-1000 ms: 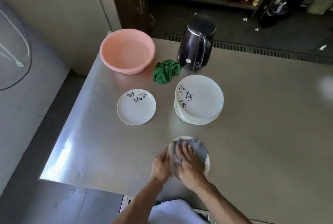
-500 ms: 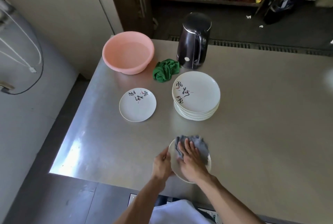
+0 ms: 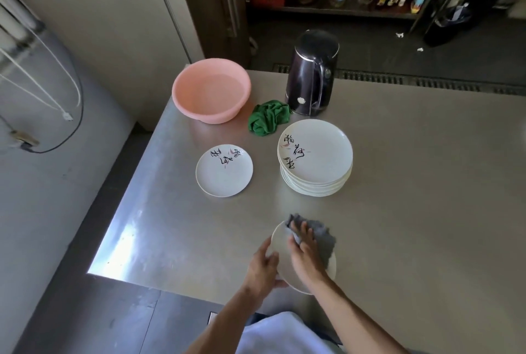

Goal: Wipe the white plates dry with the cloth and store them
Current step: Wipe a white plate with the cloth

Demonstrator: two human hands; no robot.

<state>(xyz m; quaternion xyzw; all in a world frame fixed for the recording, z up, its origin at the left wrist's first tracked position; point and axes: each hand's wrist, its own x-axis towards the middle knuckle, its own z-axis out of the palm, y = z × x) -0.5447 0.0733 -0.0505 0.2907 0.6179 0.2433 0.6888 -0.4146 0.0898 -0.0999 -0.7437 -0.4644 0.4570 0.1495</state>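
One small plate (image 3: pixel 280 236) is mid-wipe, left hand (image 3: pixel 263 268) gripping its rim, right hand (image 3: pixel 306 254) pressing the grey cloth (image 3: pixel 324 237) flat-fingered; single plate (image 3: pixel 224 174) apparently done, stack (image 3: pixel 315 160) seemingly pending.

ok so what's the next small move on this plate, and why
Probably sweep the grey cloth across to the left part of the plate. The right hand presses it flat on the far side, the left hand grips the rim to steady it, and that left area lies uncovered.
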